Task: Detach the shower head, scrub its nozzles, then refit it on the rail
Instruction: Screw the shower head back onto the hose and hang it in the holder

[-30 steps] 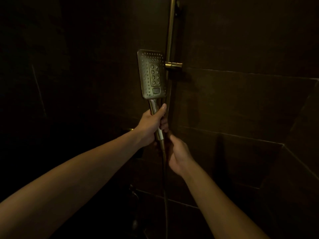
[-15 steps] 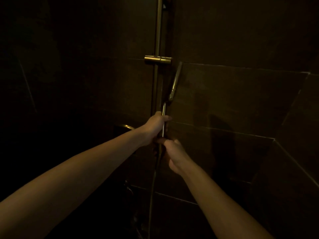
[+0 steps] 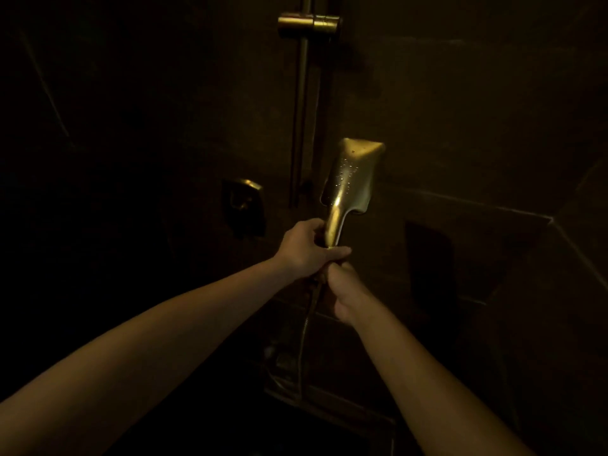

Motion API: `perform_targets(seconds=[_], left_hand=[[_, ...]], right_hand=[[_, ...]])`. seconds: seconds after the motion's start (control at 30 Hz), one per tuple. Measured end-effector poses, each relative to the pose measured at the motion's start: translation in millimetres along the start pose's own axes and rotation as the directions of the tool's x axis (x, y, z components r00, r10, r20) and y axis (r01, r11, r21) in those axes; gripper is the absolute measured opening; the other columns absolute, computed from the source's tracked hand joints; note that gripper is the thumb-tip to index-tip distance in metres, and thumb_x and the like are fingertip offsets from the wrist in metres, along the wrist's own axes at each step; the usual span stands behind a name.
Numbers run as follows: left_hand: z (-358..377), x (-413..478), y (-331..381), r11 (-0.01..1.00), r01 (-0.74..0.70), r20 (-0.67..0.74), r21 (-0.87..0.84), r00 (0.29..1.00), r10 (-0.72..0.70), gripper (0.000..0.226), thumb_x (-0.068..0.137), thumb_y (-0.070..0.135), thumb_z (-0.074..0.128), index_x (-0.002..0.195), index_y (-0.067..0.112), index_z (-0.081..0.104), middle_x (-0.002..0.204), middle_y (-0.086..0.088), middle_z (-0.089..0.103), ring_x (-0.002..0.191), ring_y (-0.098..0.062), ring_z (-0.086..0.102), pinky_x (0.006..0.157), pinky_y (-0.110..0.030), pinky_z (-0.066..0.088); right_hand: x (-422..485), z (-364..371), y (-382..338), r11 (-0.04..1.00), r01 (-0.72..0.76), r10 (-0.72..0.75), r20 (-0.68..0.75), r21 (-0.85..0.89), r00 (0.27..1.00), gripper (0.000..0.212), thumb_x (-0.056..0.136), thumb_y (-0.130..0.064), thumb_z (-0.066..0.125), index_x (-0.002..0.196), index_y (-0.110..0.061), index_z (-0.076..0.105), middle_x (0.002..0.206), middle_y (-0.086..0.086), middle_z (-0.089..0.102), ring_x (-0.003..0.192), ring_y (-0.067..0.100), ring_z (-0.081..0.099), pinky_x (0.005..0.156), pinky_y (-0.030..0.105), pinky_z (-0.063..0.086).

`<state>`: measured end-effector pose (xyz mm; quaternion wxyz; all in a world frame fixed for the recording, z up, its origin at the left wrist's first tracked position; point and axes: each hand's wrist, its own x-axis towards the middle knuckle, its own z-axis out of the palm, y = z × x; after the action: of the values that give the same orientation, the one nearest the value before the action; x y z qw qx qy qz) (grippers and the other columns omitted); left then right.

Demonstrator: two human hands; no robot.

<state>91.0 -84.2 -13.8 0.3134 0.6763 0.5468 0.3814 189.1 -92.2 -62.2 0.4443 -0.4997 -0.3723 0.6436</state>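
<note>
In the middle of the dim shower stall, the shower head (image 3: 354,174) is off its rail (image 3: 301,110) and held upright in both hands, just right of the rail and nearer than the wall. Its smooth back faces the camera, brass-coloured and dotted with water drops; the nozzle side is turned away to the far wall. The left hand (image 3: 304,253) grasps the handle (image 3: 334,227) just under the head, fingers wrapped round it and thumb lying across the near side. The right hand (image 3: 345,287) sits directly below, touching the left, clenched round the bottom of the handle; the exact spot it grasps is hidden by the fingers. The hose (image 3: 306,327) drops from between the two hands toward the dark floor area. Far up the rail, the holder (image 3: 309,25) stands with nothing in it. Left of the rail, on the far wall, a square control plate (image 3: 245,205) catches a little light. Dark tiles (image 3: 460,143) cover the walls, with pale grout lines showing at right.
</note>
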Motion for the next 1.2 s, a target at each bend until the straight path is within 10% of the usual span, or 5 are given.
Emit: perform_targets(seconds=[0.17,0.33,0.53,0.7,1.2], left_hand=[[25.0,-5.0,-36.7,0.993,0.109,0.021,0.045,0.994,-0.110,0.024,0.091,0.039,0.063,0.100,0.017,0.064,0.086,0.002,0.067,0.086,-0.016,0.067,0.075,-0.035,0.055],[31.2,-17.9,-62.9,0.958,0.228,0.122,-0.171,0.970,-0.209,0.037,0.100,0.043,0.047,0.114,0.014,0.067,0.097,0.000,0.071,0.089,-0.011,0.069,0.074,-0.028,0.055],[30.2,-13.4,-111.2,0.881,0.409,0.054,-0.238,0.911,-0.409,0.027,0.099,0.037,0.051,0.115,0.016,0.057,0.105,-0.002,0.062,0.089,-0.014,0.060,0.077,-0.031,0.048],[9.6,12.1,-156.7,0.862,0.463,0.133,-0.205,0.886,-0.444,0.022,0.098,0.026,0.054,0.119,0.018,0.057,0.103,0.003,0.057,0.089,-0.011,0.056,0.069,-0.024,0.044],[-114.3,92.8,-297.3,0.800,0.588,0.264,-0.121,0.796,-0.545,0.012,0.098,0.015,0.052,0.098,0.024,0.060,0.101,-0.003,0.063,0.099,-0.025,0.065,0.091,-0.044,0.055]], right_hand=[[4.1,-12.0,27.6,0.993,-0.081,0.076,-0.055,-0.085,0.996,0.027,0.091,-0.030,0.063,0.110,-0.020,0.048,0.108,0.011,0.067,0.099,0.026,0.067,0.091,0.049,0.055],[13.6,-18.9,52.9,0.992,-0.118,0.115,-0.068,-0.039,0.991,0.045,0.093,-0.053,0.050,0.122,-0.021,0.062,0.109,0.006,0.070,0.098,0.020,0.067,0.071,0.035,0.055],[25.7,-16.9,65.8,0.978,-0.176,0.183,-0.060,0.110,0.981,0.067,0.084,-0.076,0.041,0.083,-0.012,0.061,0.069,0.004,0.058,0.061,0.018,0.054,0.060,0.031,0.043],[53.3,5.0,74.2,0.973,-0.154,0.187,-0.192,0.172,0.963,0.050,0.089,-0.064,0.047,0.118,-0.023,0.054,0.074,0.005,0.059,0.061,0.018,0.054,0.059,0.031,0.043],[147.1,139.8,124.2,0.911,-0.252,0.329,-0.208,0.327,0.921,0.051,0.088,-0.060,0.052,0.110,-0.015,0.063,0.079,0.005,0.062,0.068,0.020,0.058,0.066,0.035,0.047]])
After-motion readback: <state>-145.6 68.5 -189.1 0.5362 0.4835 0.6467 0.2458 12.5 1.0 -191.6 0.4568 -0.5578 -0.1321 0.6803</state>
